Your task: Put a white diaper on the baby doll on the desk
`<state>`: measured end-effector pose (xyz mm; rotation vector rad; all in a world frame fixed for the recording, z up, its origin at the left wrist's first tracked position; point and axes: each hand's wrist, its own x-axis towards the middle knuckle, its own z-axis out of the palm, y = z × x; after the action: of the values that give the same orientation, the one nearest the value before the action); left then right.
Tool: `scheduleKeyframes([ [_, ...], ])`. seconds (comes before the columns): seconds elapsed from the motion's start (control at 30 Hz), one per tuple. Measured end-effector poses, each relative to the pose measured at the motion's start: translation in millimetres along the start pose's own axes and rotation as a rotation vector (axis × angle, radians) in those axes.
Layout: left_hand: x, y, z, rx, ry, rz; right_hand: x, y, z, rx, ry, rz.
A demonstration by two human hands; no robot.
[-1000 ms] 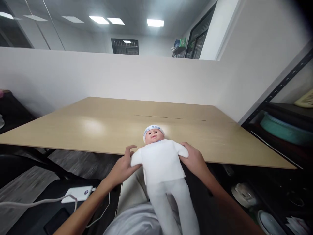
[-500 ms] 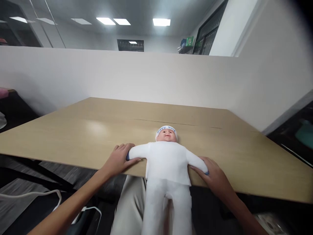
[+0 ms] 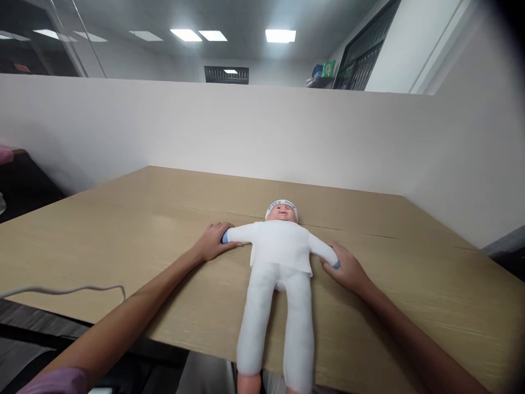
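A baby doll (image 3: 281,246) in a white top and white trousers lies face up on the wooden table (image 3: 197,312). Its head, in a white cap (image 3: 282,203) with blue lettering, points away from me, and its feet reach over the near edge. My left hand (image 3: 214,241) is closed around the blue cuff at the end of the doll's arm on the left. On the other side, my right hand (image 3: 346,267) grips the opposite sleeve end, fingers partly under it. Both doll arms are stretched outward.
A pale cable (image 3: 65,290) runs across the table's left front. Behind the table stands a low white wall (image 3: 246,131) with an opening above it. A dark piece of furniture with a pink item (image 3: 5,155) is at the far left.
Both hands have moved forward with the doll, which now lies farther onto the table, its legs on the tabletop. My view has shifted, and the cable now shows on the table.
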<state>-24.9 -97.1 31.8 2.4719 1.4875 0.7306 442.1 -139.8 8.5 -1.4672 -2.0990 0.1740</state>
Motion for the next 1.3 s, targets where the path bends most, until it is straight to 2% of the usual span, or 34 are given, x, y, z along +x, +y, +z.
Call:
scheduleKeyframes([
  [0.13, 34, -17, 10.2, 0.010, 0.085, -0.032, 39, 21, 14, -0.042, 0.092, -0.008],
  [0.33, 79, -39, 26.3, 0.088, 0.200, -0.124, 83, 37, 30, -0.297, 0.265, 0.068],
  [0.53, 109, -53, 37.1, 0.133, 0.228, -0.141, 107, 54, 37, -0.351, 0.269, 0.067],
  [0.8, 116, -61, 42.0, 0.170, 0.215, -0.173, 109, 81, 47, -0.308, 0.210, 0.217],
  [0.93, 116, -63, 43.5, 0.195, 0.210, -0.215, 108, 85, 50, -0.279, 0.208, 0.240],
  [1.03, 115, -61, 42.4, 0.133, 0.201, -0.217, 108, 83, 51, -0.271, 0.238, 0.240],
  [1.2, 110, -53, 36.3, 0.051, 0.266, -0.100, 107, 74, 46, -0.272, 0.348, 0.200],
  [1.3, 109, -50, 33.8, 0.056, 0.267, -0.010, 107, 68, 40, -0.256, 0.356, 0.143],
])
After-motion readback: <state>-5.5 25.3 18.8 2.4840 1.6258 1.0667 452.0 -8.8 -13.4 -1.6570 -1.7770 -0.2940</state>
